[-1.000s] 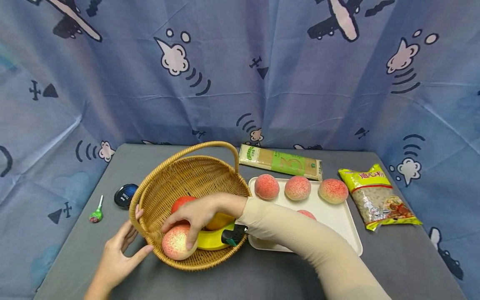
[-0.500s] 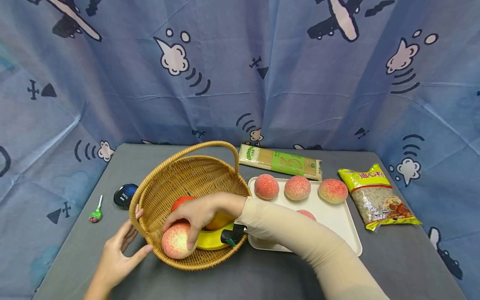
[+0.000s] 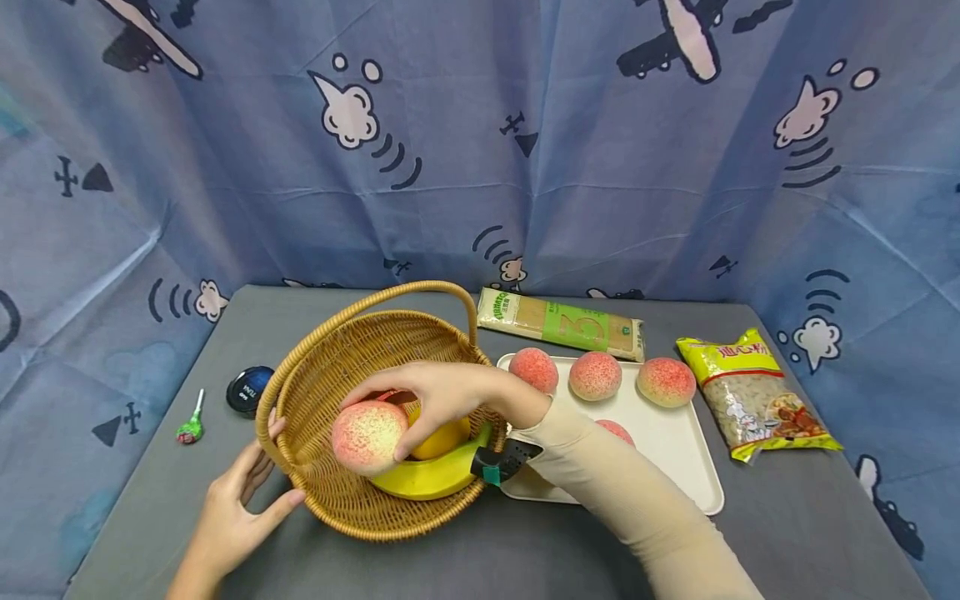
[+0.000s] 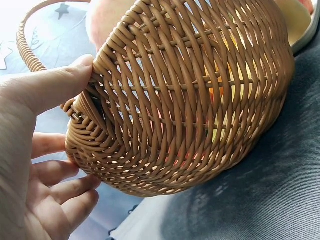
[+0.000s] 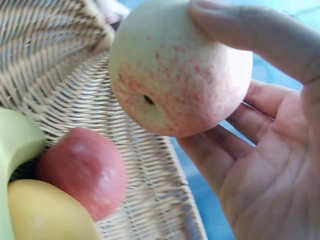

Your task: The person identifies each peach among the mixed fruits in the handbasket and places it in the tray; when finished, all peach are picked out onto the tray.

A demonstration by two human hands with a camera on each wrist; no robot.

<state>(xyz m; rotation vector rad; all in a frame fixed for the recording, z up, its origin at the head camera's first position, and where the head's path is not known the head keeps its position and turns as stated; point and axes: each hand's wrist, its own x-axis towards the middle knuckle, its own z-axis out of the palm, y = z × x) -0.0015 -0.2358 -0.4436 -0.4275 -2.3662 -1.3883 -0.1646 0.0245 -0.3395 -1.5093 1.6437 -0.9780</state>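
A pink-and-cream peach (image 3: 369, 437) is gripped between the thumb and fingers of my right hand (image 3: 442, 400), raised above the fruit in the wicker basket (image 3: 337, 521). In the right wrist view the peach (image 5: 175, 75) hangs clear of the red apple (image 5: 87, 167). Beneath the hand lie a banana (image 3: 427, 479) and a round yellow-orange fruit (image 3: 446, 439); the apple is mostly hidden in the head view. My left hand (image 3: 236, 504) holds the basket's left side. Its thumb lies on the rim and its fingers are against the wicker, as the left wrist view shows.
On the right a white tray (image 3: 675, 467) bears several peaches, one partly hidden by my right sleeve. Behind it lies a pack of noodles (image 3: 562, 323), and right of it a yellow food bag (image 3: 757, 396). A lollipop (image 3: 191, 423) and a dark round tin (image 3: 249, 390) lie left.
My right hand has lifted the peach from the basket's lower left and moved it up and to the right. The left hand stays at the basket.
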